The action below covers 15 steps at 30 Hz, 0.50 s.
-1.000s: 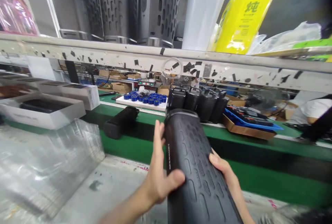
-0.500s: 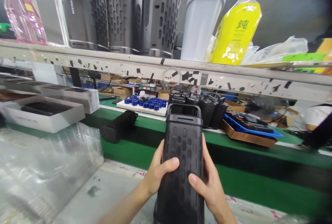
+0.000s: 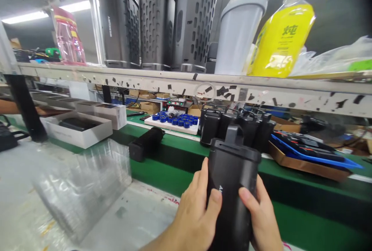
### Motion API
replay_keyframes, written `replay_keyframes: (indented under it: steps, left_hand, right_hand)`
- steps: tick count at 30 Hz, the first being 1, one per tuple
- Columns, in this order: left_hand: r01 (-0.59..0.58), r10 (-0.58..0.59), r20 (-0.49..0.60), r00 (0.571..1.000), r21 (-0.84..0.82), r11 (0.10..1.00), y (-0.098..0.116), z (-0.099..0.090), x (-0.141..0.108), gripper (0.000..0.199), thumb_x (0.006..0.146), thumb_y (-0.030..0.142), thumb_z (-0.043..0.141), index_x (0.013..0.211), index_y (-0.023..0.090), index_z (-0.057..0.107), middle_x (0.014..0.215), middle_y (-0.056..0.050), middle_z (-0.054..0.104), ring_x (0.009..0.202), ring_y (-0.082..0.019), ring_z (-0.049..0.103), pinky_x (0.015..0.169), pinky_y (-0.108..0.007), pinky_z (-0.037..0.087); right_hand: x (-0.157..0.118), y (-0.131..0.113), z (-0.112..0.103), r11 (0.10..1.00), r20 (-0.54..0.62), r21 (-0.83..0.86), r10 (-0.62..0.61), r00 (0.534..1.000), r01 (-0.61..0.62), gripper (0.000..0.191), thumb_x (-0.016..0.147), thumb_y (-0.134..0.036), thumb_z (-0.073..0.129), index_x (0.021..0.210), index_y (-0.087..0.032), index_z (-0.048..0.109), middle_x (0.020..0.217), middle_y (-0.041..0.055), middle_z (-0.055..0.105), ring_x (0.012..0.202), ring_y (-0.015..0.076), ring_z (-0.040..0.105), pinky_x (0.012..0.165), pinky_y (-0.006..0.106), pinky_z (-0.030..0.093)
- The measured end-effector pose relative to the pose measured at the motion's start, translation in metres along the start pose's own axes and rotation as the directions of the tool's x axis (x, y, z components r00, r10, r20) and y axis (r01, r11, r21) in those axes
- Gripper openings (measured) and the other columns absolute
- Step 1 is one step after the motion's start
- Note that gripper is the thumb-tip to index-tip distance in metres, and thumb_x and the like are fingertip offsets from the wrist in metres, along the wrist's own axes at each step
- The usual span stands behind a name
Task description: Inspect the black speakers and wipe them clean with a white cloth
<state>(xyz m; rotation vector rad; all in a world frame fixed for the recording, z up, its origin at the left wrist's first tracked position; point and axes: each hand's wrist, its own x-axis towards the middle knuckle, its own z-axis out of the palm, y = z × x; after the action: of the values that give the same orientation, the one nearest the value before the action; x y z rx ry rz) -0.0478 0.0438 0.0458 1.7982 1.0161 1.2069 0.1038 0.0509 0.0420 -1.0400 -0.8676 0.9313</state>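
A black handled case [image 3: 232,165] is held up in front of me, its smooth side with small white lettering facing me and its loop handle at the top. My left hand [image 3: 200,208] wraps its left side, thumb on the front face. On the right side my right hand [image 3: 261,212] grips it, thumb also on the front. The lower end runs out of the picture. Beyond it, several similar black cases [image 3: 210,125] stand on the green belt [image 3: 171,165]. Another black case [image 3: 147,142] lies on its side on the belt, left of my hands.
A shelf edge [image 3: 174,84] crosses above, bearing tall black cases, a grey cup [image 3: 238,34] and a yellow bottle [image 3: 283,42]. Blue rings [image 3: 174,119] sit on a white tray. An open white box [image 3: 95,133], clear plastic [image 3: 87,189] and a blue tray [image 3: 348,162] flank the belt.
The held case has turned from its patterned face to a smooth one and sits further right in view, with both hands still around it. The surroundings have shifted right as the view turned left.
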Motion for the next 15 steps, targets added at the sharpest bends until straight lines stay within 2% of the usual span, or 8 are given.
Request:
replay_keyframes:
  steps: [2,4,6,8,9,11,13,15]
  left_hand:
    - [-0.050,0.055,0.071,0.996,-0.075,0.996,0.006,-0.013,0.002,0.067,0.098,0.067,0.024,0.153,0.031,0.035,0.151,-0.006,0.050,0.140,-0.027,0.047,0.121,-0.046,0.034]
    - [-0.118,0.139,0.190,0.972,-0.117,0.986,0.009,-0.025,0.006,0.067,0.095,0.073,0.024,0.147,0.036,0.046,0.153,-0.002,0.049,0.143,-0.028,0.043,0.122,-0.048,0.030]
    - [-0.151,0.197,0.348,0.917,-0.155,0.976,0.008,-0.031,0.010,0.084,0.081,0.087,0.033,0.147,0.036,0.046,0.162,-0.001,0.035,0.152,-0.034,0.026,0.126,-0.053,0.016]
    - [-0.129,0.210,0.446,0.870,-0.206,0.970,0.004,-0.029,0.011,0.102,0.065,0.092,0.053,0.150,0.037,0.038,0.167,0.000,0.018,0.155,-0.037,0.011,0.126,-0.057,0.007]
    - [-0.114,0.205,0.445,0.872,-0.224,0.968,0.001,-0.025,0.011,0.105,0.061,0.088,0.062,0.151,0.039,0.036,0.168,0.000,0.014,0.155,-0.037,0.008,0.125,-0.058,0.007]
    - [-0.123,0.202,0.381,0.902,-0.223,0.967,-0.003,-0.016,0.009,0.095,0.069,0.080,0.066,0.150,0.041,0.036,0.167,-0.001,0.017,0.155,-0.036,0.011,0.125,-0.059,0.012]
    - [-0.143,0.199,0.309,0.930,-0.196,0.970,-0.005,-0.009,0.006,0.073,0.083,0.076,0.053,0.147,0.043,0.042,0.166,0.000,0.024,0.155,-0.032,0.018,0.125,-0.058,0.014]
    - [-0.145,0.190,0.282,0.941,-0.173,0.974,-0.004,-0.006,0.005,0.060,0.091,0.073,0.040,0.143,0.044,0.048,0.164,0.002,0.029,0.154,-0.030,0.021,0.126,-0.056,0.015]
  right_hand:
    - [0.006,-0.001,-0.009,0.982,0.004,0.134,0.136,0.991,-0.135,0.083,0.051,-0.067,0.084,0.115,-0.021,0.061,0.106,0.0097,0.071,0.104,0.0380,0.063,0.090,0.044,0.051]
    - [0.011,-0.002,-0.016,0.936,0.011,0.233,0.268,0.963,-0.264,0.076,0.055,-0.075,0.075,0.104,-0.017,0.068,0.089,0.0124,0.073,0.084,0.0379,0.068,0.074,0.046,0.057]
    - [0.015,-0.001,-0.020,0.885,0.016,0.320,0.351,0.936,-0.337,0.069,0.063,-0.076,0.067,0.095,-0.016,0.073,0.079,0.0099,0.072,0.069,0.0316,0.068,0.065,0.042,0.058]
    - [0.017,-0.001,-0.020,0.850,0.027,0.395,0.367,0.930,-0.347,0.057,0.071,-0.072,0.065,0.093,-0.020,0.076,0.074,0.0031,0.072,0.060,0.0228,0.065,0.061,0.033,0.058]
    - [0.018,0.000,-0.019,0.836,0.038,0.427,0.364,0.930,-0.345,0.051,0.074,-0.069,0.065,0.091,-0.022,0.076,0.073,0.0003,0.071,0.058,0.0196,0.064,0.060,0.029,0.057]
    - [0.018,0.002,-0.017,0.811,0.068,0.479,0.349,0.935,-0.337,0.044,0.078,-0.065,0.066,0.091,-0.025,0.077,0.073,-0.0036,0.071,0.057,0.0160,0.061,0.061,0.024,0.056]
    - [0.019,0.004,-0.015,0.788,0.095,0.512,0.344,0.934,-0.342,0.041,0.073,-0.063,0.071,0.085,-0.025,0.077,0.070,-0.0046,0.070,0.056,0.0157,0.060,0.063,0.024,0.057]
    - [0.022,0.006,-0.014,0.764,0.118,0.534,0.358,0.926,-0.363,0.041,0.062,-0.061,0.079,0.076,-0.023,0.076,0.063,-0.0046,0.067,0.055,0.0169,0.059,0.064,0.027,0.058]
